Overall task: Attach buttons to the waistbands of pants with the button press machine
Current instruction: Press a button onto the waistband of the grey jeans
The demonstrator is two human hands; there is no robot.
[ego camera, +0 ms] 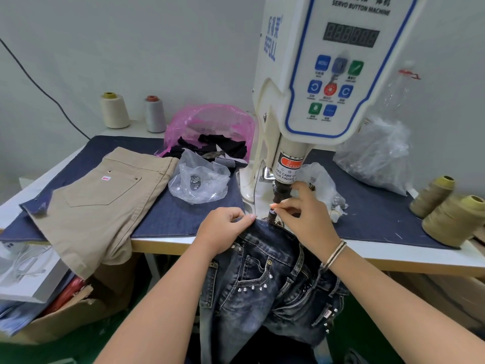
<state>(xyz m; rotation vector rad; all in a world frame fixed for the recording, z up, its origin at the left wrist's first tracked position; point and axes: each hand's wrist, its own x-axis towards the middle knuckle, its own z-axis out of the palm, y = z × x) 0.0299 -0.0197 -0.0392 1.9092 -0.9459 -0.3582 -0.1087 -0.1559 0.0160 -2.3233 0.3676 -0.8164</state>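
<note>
Now the left hand [225,227] pinches the jeans [265,279] waistband, holding it flat under the press [282,191]. Right-hand [301,214] fingers pinch a small button [272,212] at the die, probably to seat it. Khaki pants [105,195] lie left on the table [393,252], near thread cones [114,110] by the far wall.

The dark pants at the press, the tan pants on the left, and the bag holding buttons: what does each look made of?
Dark pants: blue denim, faded wash, pale contrast stitching and shiny studs along the pockets. Tan pants: matte woven cloth, probably cotton twill, with small metal-looking rivets. Bag: thin clear plastic film, crinkled and glossy; the buttons inside look like grey metal, though too small to be sure.
</note>
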